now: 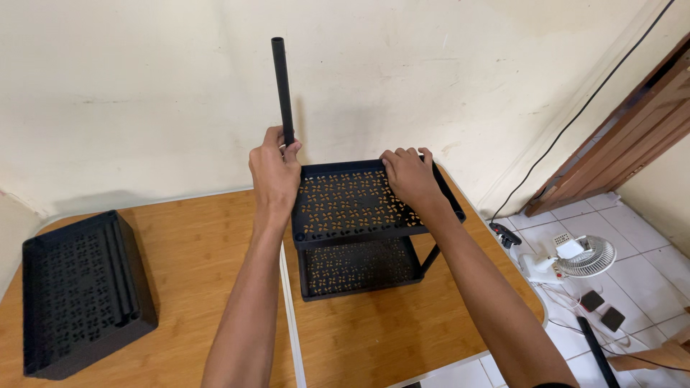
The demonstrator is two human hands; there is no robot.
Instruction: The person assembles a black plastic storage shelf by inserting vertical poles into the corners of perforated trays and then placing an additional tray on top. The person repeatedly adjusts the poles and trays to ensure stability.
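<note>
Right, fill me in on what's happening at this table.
A person is working on a black perforated two-tier rack that stands on a wooden table. The left hand grips a black pole upright at the rack's back left corner, while the right hand rests flat on the top shelf. Another black perforated tray lies apart at the table's left end.

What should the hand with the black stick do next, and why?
Probably press the black pole straight down. The left hand holds it upright at the back-left corner of the top shelf, and the right hand rests on that shelf, steadying it.
</note>
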